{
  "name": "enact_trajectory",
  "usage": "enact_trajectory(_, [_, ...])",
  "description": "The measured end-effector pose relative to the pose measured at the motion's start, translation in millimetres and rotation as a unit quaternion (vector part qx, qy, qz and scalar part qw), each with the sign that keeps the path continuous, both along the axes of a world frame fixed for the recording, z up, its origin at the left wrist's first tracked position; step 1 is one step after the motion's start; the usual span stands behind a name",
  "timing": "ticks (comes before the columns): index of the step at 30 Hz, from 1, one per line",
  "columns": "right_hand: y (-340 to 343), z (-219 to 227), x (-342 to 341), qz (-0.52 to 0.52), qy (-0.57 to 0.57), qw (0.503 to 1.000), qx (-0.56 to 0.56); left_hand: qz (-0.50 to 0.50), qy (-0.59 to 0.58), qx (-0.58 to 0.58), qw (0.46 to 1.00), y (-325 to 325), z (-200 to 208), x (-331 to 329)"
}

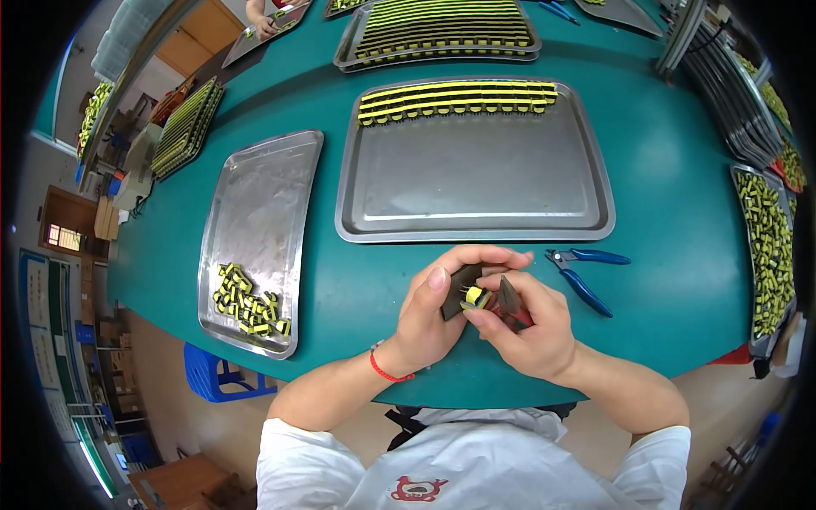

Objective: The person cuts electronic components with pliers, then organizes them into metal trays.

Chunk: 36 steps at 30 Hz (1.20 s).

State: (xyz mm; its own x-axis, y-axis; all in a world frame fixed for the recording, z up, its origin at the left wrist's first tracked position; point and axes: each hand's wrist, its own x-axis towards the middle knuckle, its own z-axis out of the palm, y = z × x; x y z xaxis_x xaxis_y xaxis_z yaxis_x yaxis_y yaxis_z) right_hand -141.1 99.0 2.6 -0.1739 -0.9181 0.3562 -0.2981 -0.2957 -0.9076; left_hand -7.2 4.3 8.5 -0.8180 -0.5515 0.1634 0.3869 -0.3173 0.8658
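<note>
Above the table's near edge my two hands are close together. My left hand (pixel 431 310) is closed around a dark flat piece (pixel 459 291), whose exact kind I cannot make out. Fingers of my right hand (pixel 537 327) pinch a small yellow-and-black transformer (pixel 477 297) with thin wire pins that point at the dark piece. Tucked in the same right hand is a pair of red-handled pliers (pixel 508 297), its dark jaws pointing up. Beyond my hands lies a large metal tray (pixel 476 191) with rows of yellow-and-black transformers (pixel 459 98) along its far side.
Blue-handled cutters (pixel 586 276) lie right of my hands. To the left, a narrower metal tray (pixel 263 195) bears a loose heap of transformers (pixel 246 302). A filled tray (pixel 438 55) stands at the back; a heaped bin (pixel 765 255) is far right. Another person's hand (pixel 265 28) works far left.
</note>
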Motion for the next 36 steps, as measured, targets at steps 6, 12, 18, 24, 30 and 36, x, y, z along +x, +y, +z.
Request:
enact_trajectory(6, [1, -3, 1, -0.01, -0.055, 0.997, 0.046, 0.003, -0.013, -0.009, 1.0, 0, -1, 1])
enact_trajectory(12, [0, -3, 1, -0.027, -0.092, 0.994, 0.059, -0.002, -0.026, 0.0, 1.0, 0, -1, 2])
enact_trajectory(18, [0, -3, 5, -0.042, -0.06, 0.996, 0.048, 0.022, -0.047, -0.062, 0.997, 4, -4, -2])
enact_trajectory(24, [-4, -1, -4, 0.005, -0.057, 0.995, 0.08, 0.005, -0.058, 0.136, 0.989, 4, -8, -4])
enact_trajectory(30, [-4, 6, -12, 0.018, -0.124, 0.991, 0.053, 0.013, -0.044, 0.296, 0.954, -9, 6, -4])
enact_trajectory(36, [-3, 7, -10, -0.004, -0.195, 0.977, 0.082, 0.047, -0.085, 0.309, 0.946, -8, 10, -1])
